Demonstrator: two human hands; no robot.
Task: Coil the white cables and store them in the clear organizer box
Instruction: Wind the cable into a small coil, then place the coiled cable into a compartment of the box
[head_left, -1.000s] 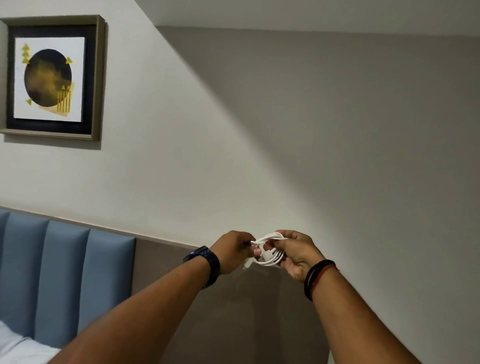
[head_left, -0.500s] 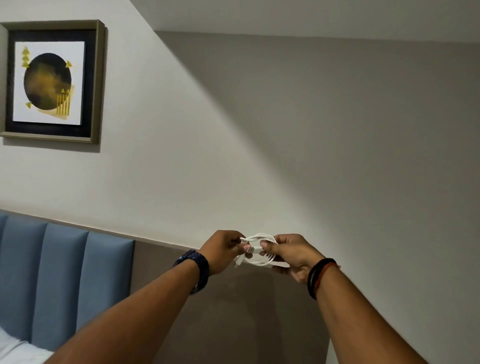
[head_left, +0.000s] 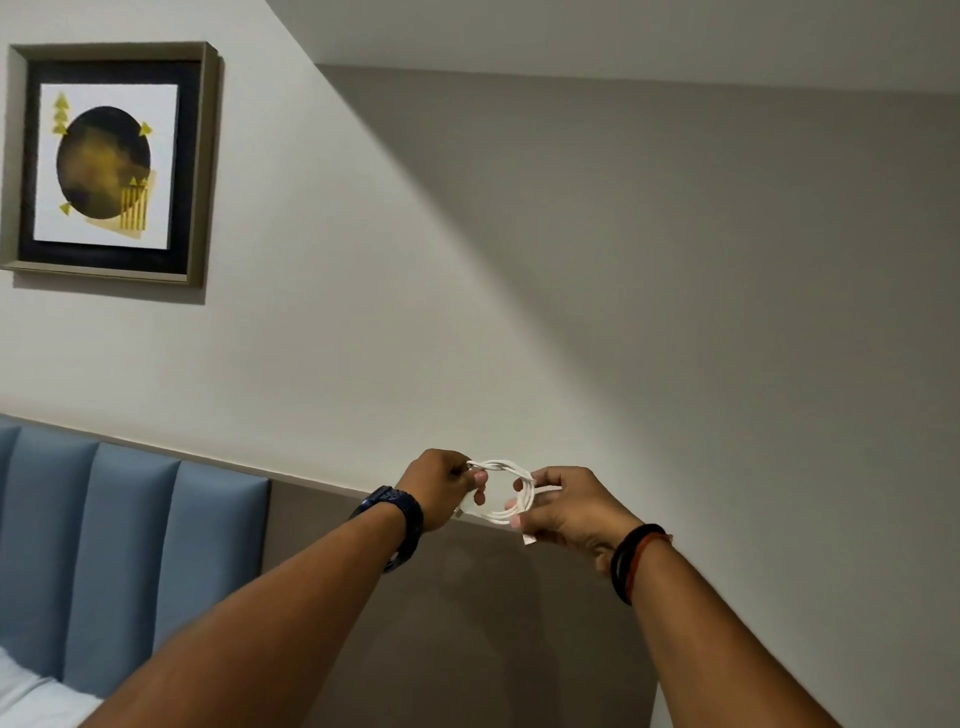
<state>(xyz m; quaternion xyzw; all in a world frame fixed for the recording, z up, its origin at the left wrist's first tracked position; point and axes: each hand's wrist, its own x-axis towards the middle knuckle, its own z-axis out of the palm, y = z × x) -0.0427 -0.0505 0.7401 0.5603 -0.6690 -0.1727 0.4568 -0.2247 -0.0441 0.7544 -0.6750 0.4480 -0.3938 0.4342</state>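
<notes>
A white cable (head_left: 506, 466) is wound into a small round coil held up in the air in front of the wall. My left hand (head_left: 439, 488) pinches the coil's left side, and a plug end sticks out below its fingers. My right hand (head_left: 566, 512) grips the coil's right side, with another plug end poking out under its palm. Both arms are stretched forward. The clear organizer box is out of view.
A framed picture (head_left: 106, 166) hangs on the white wall at the upper left. A blue padded headboard (head_left: 130, 561) runs along the lower left, with white bedding (head_left: 31, 699) at the bottom left corner. A grey-brown wall panel (head_left: 467, 634) lies behind my arms.
My hands have drawn slightly apart and risen a little, and the coil between them has opened into a wider ring. The view has tilted a bit.
</notes>
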